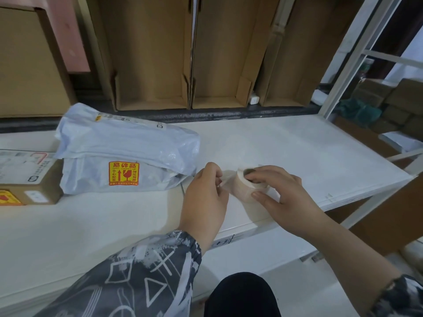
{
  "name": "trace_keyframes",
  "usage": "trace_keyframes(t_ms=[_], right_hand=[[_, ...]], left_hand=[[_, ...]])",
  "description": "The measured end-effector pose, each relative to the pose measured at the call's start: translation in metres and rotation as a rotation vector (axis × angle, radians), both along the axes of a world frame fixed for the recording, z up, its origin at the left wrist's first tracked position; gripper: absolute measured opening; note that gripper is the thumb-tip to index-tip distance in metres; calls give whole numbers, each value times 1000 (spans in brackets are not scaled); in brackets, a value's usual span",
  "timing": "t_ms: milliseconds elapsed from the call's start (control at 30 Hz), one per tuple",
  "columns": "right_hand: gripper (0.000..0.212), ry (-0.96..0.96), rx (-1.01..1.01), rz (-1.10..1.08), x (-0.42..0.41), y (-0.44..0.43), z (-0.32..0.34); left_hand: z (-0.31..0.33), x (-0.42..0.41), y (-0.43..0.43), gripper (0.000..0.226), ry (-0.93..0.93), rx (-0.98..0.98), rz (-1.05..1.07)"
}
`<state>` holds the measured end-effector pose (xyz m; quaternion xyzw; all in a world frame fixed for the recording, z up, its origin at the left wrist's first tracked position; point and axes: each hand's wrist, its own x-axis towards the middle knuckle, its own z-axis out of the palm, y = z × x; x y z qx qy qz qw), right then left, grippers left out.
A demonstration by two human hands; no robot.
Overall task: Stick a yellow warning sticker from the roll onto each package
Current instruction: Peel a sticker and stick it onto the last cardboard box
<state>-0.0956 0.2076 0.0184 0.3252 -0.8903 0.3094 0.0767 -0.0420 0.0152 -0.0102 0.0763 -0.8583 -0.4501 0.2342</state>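
The sticker roll (242, 187) rests on the white table (297, 156), its pale backing side outward. My right hand (281, 197) grips the roll, with fingers in its core and the thumb on its side. My left hand (206, 195) pinches the loose end of the roll's strip between thumb and fingers. To the left lies a grey plastic mailer package (123, 147) with a yellow and red warning sticker (123, 173) on its front. A cardboard box package (27, 179) at the far left edge carries a yellow sticker (9, 197) on its front side.
Open brown cartons (155, 65) stand upright behind the table. A white metal shelf frame (357, 56) rises at the right, with stacked boxes (393, 104) beyond it. The table's front edge runs diagonally below my hands.
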Motion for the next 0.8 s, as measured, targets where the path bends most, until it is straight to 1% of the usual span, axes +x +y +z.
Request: trace_keyframes(t_ms=[133,200,267,300,333,367,433,467,500,533,600,700,767,800], right_hand=[[41,17,22,-10,-3,5,0],[39,73,6,-27,2,5,3],[28,108,-136,-74,16,-3,11],[21,79,-241,-116,29,-12,16],[16,-6,-349,-155,43,-23,21],[19,-152,-448,-176,56,-37,26],[44,-529,-599,-185,74,-64,31],[56,-671,-649,-194,79,-76,31],[59,-759,-694,-200,82,-86,31],[55,-802,-736,-214,83,-94,31],[39,-811,-811,-258,85,-107,29],[32,-772,-839,-287,86,-123,25],[26,-752,-807,-236,91,-135,26],[21,-738,-792,-194,95,-142,27]], left_hand=[[2,3,-2,25,12,7,29],[4,8,-4,24,35,9,30],[4,17,-7,24,82,8,28],[5,22,-9,25,122,-10,29],[5,28,-12,27,172,-48,30],[6,33,-15,27,225,-104,29],[7,43,-22,24,306,-220,8],[8,47,-27,21,331,-266,-5],[8,52,-31,19,347,-306,-10],[8,56,-36,18,359,-339,-1],[8,63,-46,17,390,-376,30],[7,76,-66,17,440,-414,52],[8,89,-79,17,438,-371,80],[10,98,-86,17,426,-298,114]])
